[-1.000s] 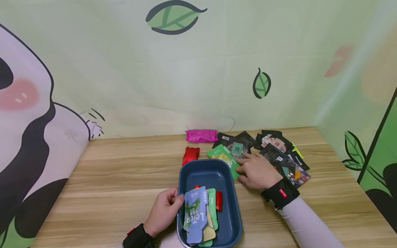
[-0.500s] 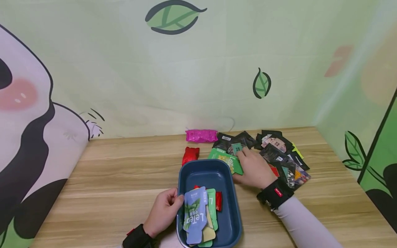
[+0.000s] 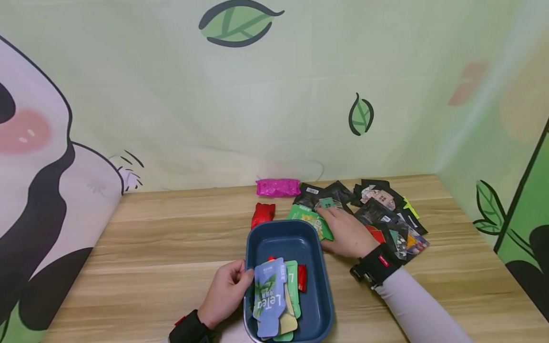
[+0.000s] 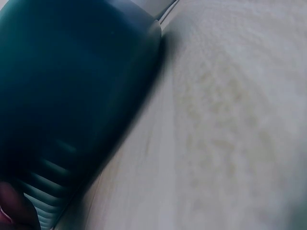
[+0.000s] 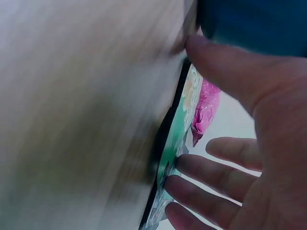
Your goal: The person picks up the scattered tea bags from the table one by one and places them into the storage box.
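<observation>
My left hand (image 3: 228,287) grips the left rim of a dark blue plastic bin (image 3: 322,286), thumb on the rim. Inside the bin lie a blue-purple LeTea pouch (image 3: 270,290), green and beige pouches beneath it, and a small red packet (image 3: 302,278). Beyond the bin, my right hand (image 3: 349,233) is over a green pouch (image 3: 310,220), which lies partly behind the bin's far rim. In the right wrist view its fingers touch the green pouch (image 5: 178,122) while the thumb stands apart from them. Part of the pouch is hidden by the hand.
A pink packet (image 3: 278,187) lies near the back wall, with a red packet (image 3: 262,214) in front of it. Several black packets (image 3: 379,209) are heaped at the back right of the wooden table (image 3: 171,238). A black packet with a teal label (image 3: 327,202) touches the green pouch.
My right hand has moved a little left and its fingers have come onto the green pouch, which has turned to lie more sideways. The left hand and the bin keep their place.
</observation>
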### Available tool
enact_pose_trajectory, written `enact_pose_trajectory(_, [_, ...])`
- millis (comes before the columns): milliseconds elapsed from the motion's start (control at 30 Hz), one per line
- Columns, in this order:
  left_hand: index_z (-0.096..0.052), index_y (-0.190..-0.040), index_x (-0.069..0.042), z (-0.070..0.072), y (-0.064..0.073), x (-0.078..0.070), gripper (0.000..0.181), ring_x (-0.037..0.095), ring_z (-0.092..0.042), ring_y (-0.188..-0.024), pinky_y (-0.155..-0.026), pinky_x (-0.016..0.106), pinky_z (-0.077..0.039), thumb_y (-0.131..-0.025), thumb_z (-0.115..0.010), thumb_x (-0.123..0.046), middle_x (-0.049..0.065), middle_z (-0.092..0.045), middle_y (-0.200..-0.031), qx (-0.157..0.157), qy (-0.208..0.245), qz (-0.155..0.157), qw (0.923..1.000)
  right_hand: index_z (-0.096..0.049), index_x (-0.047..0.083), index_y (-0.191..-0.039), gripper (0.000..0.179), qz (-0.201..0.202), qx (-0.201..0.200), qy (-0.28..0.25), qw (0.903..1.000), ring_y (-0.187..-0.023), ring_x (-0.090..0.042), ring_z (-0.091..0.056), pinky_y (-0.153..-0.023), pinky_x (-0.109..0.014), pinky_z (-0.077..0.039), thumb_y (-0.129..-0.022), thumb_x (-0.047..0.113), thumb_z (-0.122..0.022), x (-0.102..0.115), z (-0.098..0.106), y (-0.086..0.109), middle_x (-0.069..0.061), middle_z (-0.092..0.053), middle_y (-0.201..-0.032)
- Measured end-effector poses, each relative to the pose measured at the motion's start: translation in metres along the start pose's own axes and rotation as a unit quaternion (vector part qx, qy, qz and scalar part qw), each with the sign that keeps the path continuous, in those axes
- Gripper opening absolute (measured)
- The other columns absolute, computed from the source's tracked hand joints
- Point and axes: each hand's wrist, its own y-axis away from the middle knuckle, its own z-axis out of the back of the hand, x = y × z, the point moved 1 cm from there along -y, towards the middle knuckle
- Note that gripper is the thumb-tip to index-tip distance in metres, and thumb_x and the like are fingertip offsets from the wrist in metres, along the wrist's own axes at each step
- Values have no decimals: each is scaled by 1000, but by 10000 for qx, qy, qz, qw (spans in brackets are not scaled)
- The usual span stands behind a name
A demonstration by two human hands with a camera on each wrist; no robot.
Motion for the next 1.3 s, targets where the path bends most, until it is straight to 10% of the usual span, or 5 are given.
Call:
enact_pose_trajectory(833, [-47, -72, -3, 0, -1, 2, 28, 9, -37, -52, -50, 24, -24, -96, -57, -14, -2, -36, -57, 1, 20, -119, 9999, -46, 5, -148, 84, 67, 350, 285, 9990, -124, -37, -54, -101, -50, -42, -79, 44, -75, 7, 3, -20, -19, -53, -141])
enact_pose_trajectory(1300, [-49, -73, -3, 1, 0, 2, 29, 10, -40, -53, -50, 24, -26, -96, -58, -17, -1, -38, -57, 61, 73, -149, 9998, -59, 1, -135, 80, -309, -346, -70, 9989, -96, -23, -56, -83, -42, -49, -68, 39, -79, -2, 24, -7, -11, -56, -114])
